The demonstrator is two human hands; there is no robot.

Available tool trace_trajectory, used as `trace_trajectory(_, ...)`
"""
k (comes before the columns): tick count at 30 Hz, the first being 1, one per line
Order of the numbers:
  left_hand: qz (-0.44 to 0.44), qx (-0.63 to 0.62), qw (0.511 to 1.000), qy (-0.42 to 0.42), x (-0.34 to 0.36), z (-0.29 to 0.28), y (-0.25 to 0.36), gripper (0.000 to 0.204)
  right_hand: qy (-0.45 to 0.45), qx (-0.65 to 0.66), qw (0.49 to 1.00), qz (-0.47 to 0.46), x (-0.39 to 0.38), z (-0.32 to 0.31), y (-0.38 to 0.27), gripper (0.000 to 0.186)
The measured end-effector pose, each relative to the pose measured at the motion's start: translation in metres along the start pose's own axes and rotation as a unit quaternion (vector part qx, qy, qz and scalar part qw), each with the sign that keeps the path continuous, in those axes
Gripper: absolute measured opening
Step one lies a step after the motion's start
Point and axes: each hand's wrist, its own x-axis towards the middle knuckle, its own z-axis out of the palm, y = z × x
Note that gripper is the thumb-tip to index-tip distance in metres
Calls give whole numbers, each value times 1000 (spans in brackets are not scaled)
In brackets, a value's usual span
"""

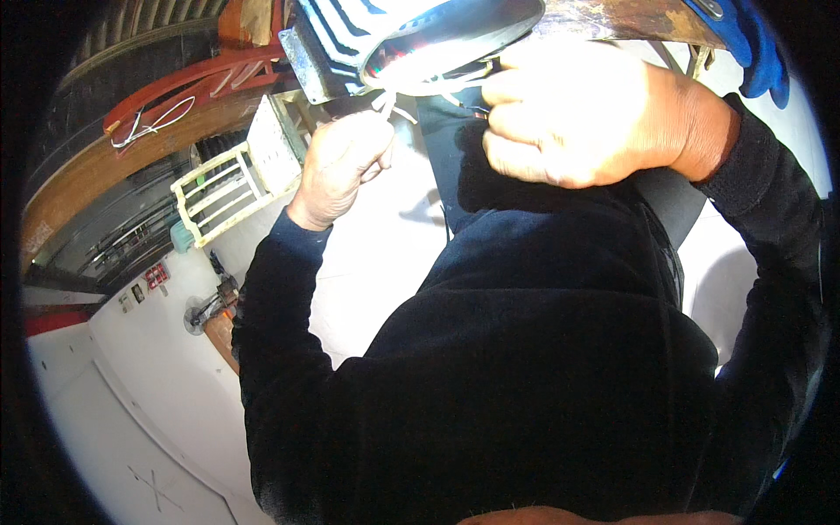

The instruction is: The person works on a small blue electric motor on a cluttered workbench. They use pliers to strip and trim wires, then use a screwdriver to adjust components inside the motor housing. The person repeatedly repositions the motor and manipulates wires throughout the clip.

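Note:
A lamp-like metal fixture (328,44) with dark fins and a round glossy rim hangs over the top middle, with pale wires (387,98) at its lower edge. My left hand (346,162) is closed just below it, thumb against curled fingers, gripping the end of a pale wire. My right hand (586,118), brightly lit, is curled beside the fixture's lower right, close to another wire; what its fingertips hold is hidden by glare and the fingers.
A worn wooden tabletop (612,19) runs along the top, with blue gloves (757,57) at its right. A cream chair (223,192), red frame (184,79) with white cord and standing fan (197,311) are at the left.

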Motion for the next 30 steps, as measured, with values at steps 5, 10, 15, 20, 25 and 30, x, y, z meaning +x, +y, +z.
trace_trajectory(5,-40,15,999,21,-1,10,11,29,51,-32,997,42,5,-6,-4,15)
trace_trajectory(10,114,214,969,34,-3,-3,11,31,28,0,999,39,-2,-17,12,18)
trace_trajectory(15,42,197,979,6,-14,-14,2,30,-8,38,997,69,-17,-10,8,25)
trace_trajectory(20,80,24,996,-5,-1,25,-9,32,110,307,920,216,-22,8,-31,23)
trace_trajectory(25,88,-227,969,34,14,66,-1,29,215,408,837,295,-11,12,-70,26)
trace_trajectory(30,87,-384,916,78,30,96,-7,24,216,409,840,284,-8,18,-86,24)
